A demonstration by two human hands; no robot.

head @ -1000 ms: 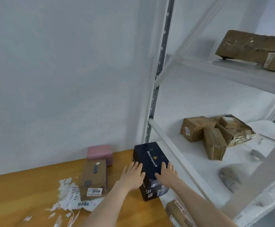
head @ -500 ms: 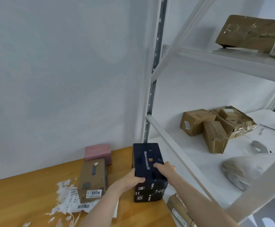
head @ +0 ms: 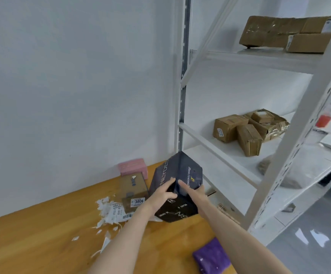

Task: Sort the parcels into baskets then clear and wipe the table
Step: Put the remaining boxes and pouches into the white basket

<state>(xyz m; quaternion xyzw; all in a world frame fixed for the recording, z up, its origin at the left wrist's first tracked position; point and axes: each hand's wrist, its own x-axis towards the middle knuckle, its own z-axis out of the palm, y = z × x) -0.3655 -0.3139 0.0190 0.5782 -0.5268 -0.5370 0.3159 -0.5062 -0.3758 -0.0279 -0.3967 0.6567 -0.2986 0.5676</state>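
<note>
As the dark box (head: 188, 173) stood tilted between them, the left hand (head: 160, 196) and right hand (head: 198, 194) each clasped its near end, equally close; its long axis rose away from the grip, lower edge apparently touching the table (head: 42, 234).

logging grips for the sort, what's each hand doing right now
Left hand: grips the tilted dark box.
Right hand: holds the same dark box from its right side.
</note>
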